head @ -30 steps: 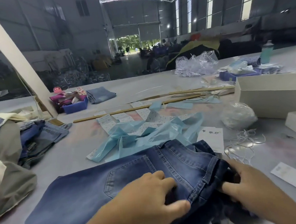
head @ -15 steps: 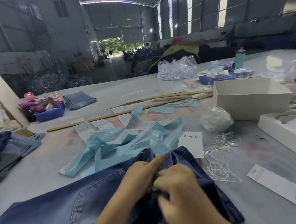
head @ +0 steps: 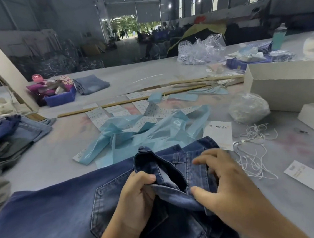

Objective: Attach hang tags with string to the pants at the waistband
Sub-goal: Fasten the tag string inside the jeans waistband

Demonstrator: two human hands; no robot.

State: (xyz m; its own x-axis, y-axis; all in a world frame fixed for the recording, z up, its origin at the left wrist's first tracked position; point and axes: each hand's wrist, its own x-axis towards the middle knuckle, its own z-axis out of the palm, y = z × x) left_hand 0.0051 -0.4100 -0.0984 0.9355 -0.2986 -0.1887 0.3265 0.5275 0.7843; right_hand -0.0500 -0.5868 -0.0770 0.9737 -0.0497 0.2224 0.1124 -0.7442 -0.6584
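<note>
Denim pants [head: 47, 215] lie on the table [head: 43, 154]. Left hand [head: 137, 196] pinches the raised waistband [head: 156, 167]; right hand [head: 229, 188] rests spread, fingers loose.

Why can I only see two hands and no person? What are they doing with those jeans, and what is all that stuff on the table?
The camera sits on the person's head and looks forward and down, so you see just what they see: their own two hands. The left hand is closed on a fold of the jeans near the top edge, lifting it up. The right hand rests on the jeans beside it with its fingers spread; it holds nothing that I can see.

The jeans lie on a big grey table. Behind them are crumpled blue plastic bags and strips of paper labels. To the right lie a tangle of white string, a white card and a white box. More folded jeans are stacked on the left. No tag is tied on yet.
</note>
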